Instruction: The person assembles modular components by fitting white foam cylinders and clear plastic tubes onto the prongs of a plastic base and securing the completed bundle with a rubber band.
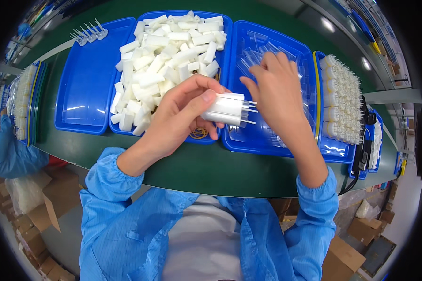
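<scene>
My left hand [185, 104] is closed around a white foam bundle [226, 108] lying on its side, above the trays. Thin white prongs stick out of the bundle's right end, and a clear casing seems to wrap that end. Over the blue tray on the right, my right hand [277, 89] reaches among clear plastic pieces [251, 55] with its fingers bent and its thumb apart from them. Nothing shows between thumb and fingers, though the fingertips are partly hidden. White foam blocks [166, 54] fill the middle blue tray [113, 112] beside my left hand.
The left blue tray [83, 89] holds a few clear pronged parts [90, 33] at its far edge. At the right, white pronged assemblies [341, 100] stand in rows in a tray. Yellow bands [199, 133] lie near my left hand. A blue-sleeved person [14, 145] is at far left.
</scene>
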A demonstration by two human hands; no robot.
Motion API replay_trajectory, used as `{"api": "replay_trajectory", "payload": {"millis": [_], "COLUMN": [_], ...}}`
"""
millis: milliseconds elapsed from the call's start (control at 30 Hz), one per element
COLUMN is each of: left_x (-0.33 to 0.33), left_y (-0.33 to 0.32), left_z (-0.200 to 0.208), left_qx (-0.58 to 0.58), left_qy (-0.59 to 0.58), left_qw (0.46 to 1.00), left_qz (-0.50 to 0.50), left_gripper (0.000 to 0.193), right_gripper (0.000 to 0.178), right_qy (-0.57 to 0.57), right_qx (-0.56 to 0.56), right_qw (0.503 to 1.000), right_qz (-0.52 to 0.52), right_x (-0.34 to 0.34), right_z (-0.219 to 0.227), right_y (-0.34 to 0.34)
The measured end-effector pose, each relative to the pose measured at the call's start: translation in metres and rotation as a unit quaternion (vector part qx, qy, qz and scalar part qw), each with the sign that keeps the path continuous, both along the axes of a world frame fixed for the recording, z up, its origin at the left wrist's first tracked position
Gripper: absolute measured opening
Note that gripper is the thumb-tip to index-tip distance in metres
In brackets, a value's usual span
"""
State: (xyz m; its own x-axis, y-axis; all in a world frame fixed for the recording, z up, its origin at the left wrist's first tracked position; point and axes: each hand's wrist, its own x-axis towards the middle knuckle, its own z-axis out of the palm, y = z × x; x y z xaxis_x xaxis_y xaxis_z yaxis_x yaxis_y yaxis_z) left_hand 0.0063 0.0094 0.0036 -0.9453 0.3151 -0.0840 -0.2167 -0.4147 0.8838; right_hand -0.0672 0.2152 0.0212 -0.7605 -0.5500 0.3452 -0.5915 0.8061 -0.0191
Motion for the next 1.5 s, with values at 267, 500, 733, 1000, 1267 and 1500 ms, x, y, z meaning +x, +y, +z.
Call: {"api": "replay_trajectory", "payload": {"millis": [267, 500, 733, 1000, 1267, 1500], "left_x": [0.006, 0.004, 0.004, 0.003, 0.004, 0.006], "left_y": [0.001, -0.001, 0.005, 0.008, 0.011, 0.012], "left_z": [0.003, 0.003, -0.007, -0.013, -0.016, -0.013], "left_qx": [-0.029, -0.073, -0.102, -0.173, -0.203, -0.232], "left_qy": [0.091, 0.060, 0.109, 0.180, 0.211, 0.197], "left_qw": [0.995, 0.995, 0.989, 0.967, 0.955, 0.952], "left_qz": [-0.006, 0.022, 0.022, 0.040, 0.041, 0.043], "left_gripper": [0.033, 0.034, 0.033, 0.032, 0.033, 0.027], "right_gripper": [0.012, 0.021, 0.027, 0.024, 0.025, 0.026], "right_qy": [-0.027, -0.217, -0.283, -0.286, -0.277, -0.262], "right_qx": [0.003, -0.368, -0.522, -0.559, -0.543, -0.526], "right_qw": [0.999, 0.904, 0.805, 0.778, 0.791, 0.808], "right_qz": [-0.044, -0.016, 0.014, -0.009, 0.043, 0.042], "right_x": [-0.006, 0.045, 0.066, 0.070, 0.074, 0.074], "right_z": [-0.020, 0.030, 0.003, -0.009, -0.012, -0.011], "right_y": [0.002, 0.043, 0.040, 0.041, 0.036, 0.035]}}
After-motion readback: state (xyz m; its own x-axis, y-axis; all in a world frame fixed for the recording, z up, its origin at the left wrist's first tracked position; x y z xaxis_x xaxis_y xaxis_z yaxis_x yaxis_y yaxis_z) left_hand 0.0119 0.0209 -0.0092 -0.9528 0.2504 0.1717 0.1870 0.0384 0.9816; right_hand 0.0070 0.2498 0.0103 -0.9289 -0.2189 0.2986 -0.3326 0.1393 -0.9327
